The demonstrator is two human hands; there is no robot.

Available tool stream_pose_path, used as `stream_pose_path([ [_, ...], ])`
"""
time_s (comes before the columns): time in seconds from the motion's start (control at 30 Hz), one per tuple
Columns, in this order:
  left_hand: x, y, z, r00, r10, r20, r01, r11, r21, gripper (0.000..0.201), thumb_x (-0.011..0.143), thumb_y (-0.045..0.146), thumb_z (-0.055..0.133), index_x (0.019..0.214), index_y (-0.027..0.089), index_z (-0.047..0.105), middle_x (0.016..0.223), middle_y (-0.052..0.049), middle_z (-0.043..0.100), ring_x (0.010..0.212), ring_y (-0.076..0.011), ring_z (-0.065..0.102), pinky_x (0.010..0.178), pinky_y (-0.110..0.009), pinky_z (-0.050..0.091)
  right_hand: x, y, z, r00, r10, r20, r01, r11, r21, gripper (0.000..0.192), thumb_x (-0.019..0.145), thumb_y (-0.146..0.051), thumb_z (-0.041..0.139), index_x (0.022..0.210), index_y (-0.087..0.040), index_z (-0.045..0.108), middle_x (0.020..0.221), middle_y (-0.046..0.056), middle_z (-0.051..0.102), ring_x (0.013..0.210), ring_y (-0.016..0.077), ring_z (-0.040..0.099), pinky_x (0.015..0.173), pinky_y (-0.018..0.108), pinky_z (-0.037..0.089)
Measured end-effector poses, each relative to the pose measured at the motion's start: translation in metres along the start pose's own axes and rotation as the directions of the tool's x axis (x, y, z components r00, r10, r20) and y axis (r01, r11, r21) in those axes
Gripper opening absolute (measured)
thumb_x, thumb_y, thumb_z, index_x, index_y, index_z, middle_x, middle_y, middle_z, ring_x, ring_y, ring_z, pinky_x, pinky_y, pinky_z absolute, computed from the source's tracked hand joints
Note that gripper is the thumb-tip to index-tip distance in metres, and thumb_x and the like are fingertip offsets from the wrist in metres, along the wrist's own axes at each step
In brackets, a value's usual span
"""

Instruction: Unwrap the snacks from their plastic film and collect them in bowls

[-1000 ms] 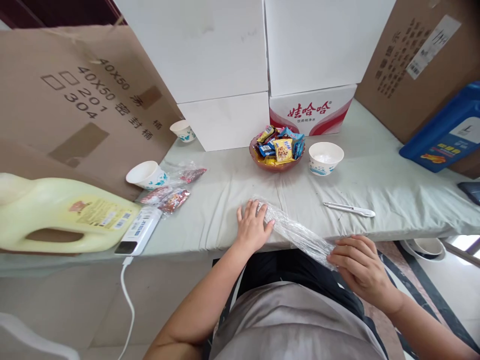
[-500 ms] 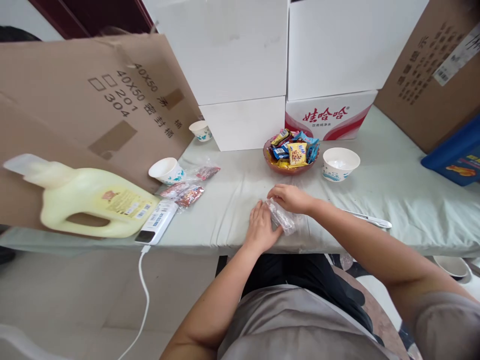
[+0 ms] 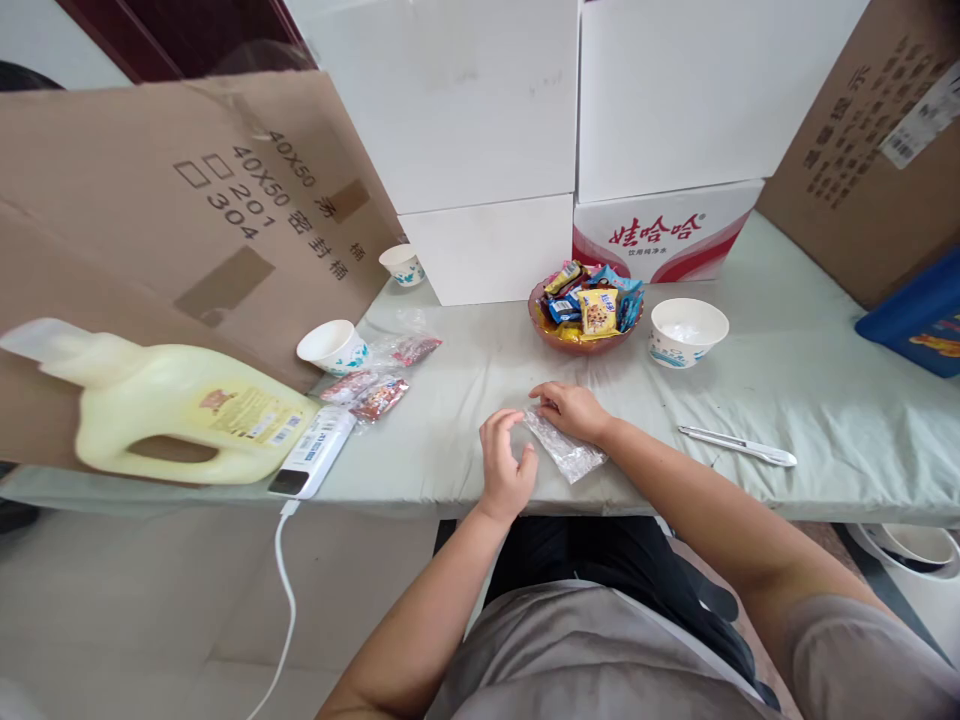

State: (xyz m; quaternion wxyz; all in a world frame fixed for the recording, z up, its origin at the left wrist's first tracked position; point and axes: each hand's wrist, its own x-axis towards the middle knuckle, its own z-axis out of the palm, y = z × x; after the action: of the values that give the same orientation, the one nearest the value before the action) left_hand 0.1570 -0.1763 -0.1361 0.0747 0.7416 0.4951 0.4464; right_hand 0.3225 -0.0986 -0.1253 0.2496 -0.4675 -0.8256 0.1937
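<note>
A clear, crinkled plastic bag (image 3: 566, 452) lies on the cloth close to the table's front edge. My right hand (image 3: 576, 410) rests at its upper edge, fingers bent and pinching the plastic near the corner. Just left of the bag is my left hand (image 3: 507, 468), thumb and fingers apart, with nothing seen in it. Beyond my hands stands an amber bowl (image 3: 574, 343) heaped with small wrapped snacks (image 3: 598, 312). To the bowl's right is a patterned paper cup (image 3: 679, 350) with something clear and crumpled inside.
Slim white tongs (image 3: 739, 445) lie to the right. On the left are small filled plastic packets (image 3: 380, 397), two paper cups (image 3: 346, 352), a white corded device (image 3: 315, 452) and a yellow jug (image 3: 187, 400). White boxes (image 3: 487, 250) and cardboard (image 3: 135, 200) wall the back.
My left hand has come off the bag and moved slightly left, its fingers lifting and curling. My right hand stays at the bag, which now lies flatter and more exposed.
</note>
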Motion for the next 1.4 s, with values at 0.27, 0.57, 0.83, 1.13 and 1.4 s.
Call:
stream_pose_path([
  [0.27, 0.015, 0.008, 0.013, 0.946, 0.081, 0.313, -0.117, 0.988, 0.099, 0.009, 0.086, 0.026, 0.059, 0.085, 0.02, 0.064, 0.099, -0.008, 0.063, 0.104, -0.0256, 0.057, 0.093, -0.044, 0.046, -0.001, 0.005, -0.012, 0.988, 0.042, -0.15, -0.071, 0.979, -0.191, 0.026, 0.088, -0.017, 0.056, 0.112, -0.016, 0.064, 0.113, 0.012, 0.063, 0.101, 0.0231, 0.06, 0.086, 0.035, 0.047],
  [0.57, 0.011, 0.0, 0.017, 0.932, 0.072, 0.355, -0.129, 0.982, 0.138, 0.038, 0.089, 0.009, 0.042, 0.121, 0.019, 0.06, 0.129, -0.007, 0.061, 0.119, -0.0245, 0.051, 0.103, -0.044, 0.04, -0.114, -0.022, -0.01, 0.935, -0.341, 0.094, 0.353, 0.879, -0.321, 0.062, 0.088, -0.048, 0.059, 0.138, -0.011, 0.048, 0.143, 0.017, 0.049, 0.137, 0.0309, 0.039, 0.11, 0.049, 0.034],
  [0.83, 0.015, 0.012, 0.007, 0.808, 0.263, 0.528, -0.285, 0.958, -0.042, 0.03, 0.087, 0.026, 0.061, 0.117, 0.024, 0.064, 0.123, -0.005, 0.066, 0.116, -0.0251, 0.053, 0.101, -0.045, 0.039, -0.171, -0.036, 0.001, 0.961, -0.274, -0.046, 0.237, 0.894, -0.379, 0.042, 0.091, -0.014, 0.049, 0.133, -0.016, 0.053, 0.135, 0.013, 0.057, 0.122, 0.0261, 0.052, 0.098, 0.044, 0.045],
  [1.13, 0.009, 0.0, 0.011, 0.861, 0.291, 0.417, -0.219, 0.952, -0.212, 0.066, 0.082, 0.006, 0.053, 0.142, 0.025, 0.033, 0.115, -0.005, 0.068, 0.109, -0.0209, 0.061, 0.1, -0.045, 0.04, -0.15, -0.035, -0.006, 0.936, -0.336, -0.104, 0.315, 0.932, -0.178, 0.021, 0.093, -0.017, 0.047, 0.104, -0.018, 0.064, 0.098, 0.008, 0.069, 0.097, 0.0218, 0.06, 0.086, 0.037, 0.048],
  [1.4, 0.008, -0.008, 0.015, 0.896, 0.248, 0.368, -0.171, 0.958, -0.231, 0.084, 0.077, 0.002, 0.048, 0.15, 0.025, 0.014, 0.136, -0.012, 0.053, 0.108, -0.0211, 0.062, 0.102, -0.046, 0.042, -0.101, -0.035, -0.012, 0.94, 0.291, -0.179, -0.315, 0.941, -0.121, 0.023, 0.098, -0.028, 0.042, 0.102, -0.018, 0.063, 0.095, 0.007, 0.068, 0.081, 0.018, 0.065, 0.07, 0.027, 0.045],
])
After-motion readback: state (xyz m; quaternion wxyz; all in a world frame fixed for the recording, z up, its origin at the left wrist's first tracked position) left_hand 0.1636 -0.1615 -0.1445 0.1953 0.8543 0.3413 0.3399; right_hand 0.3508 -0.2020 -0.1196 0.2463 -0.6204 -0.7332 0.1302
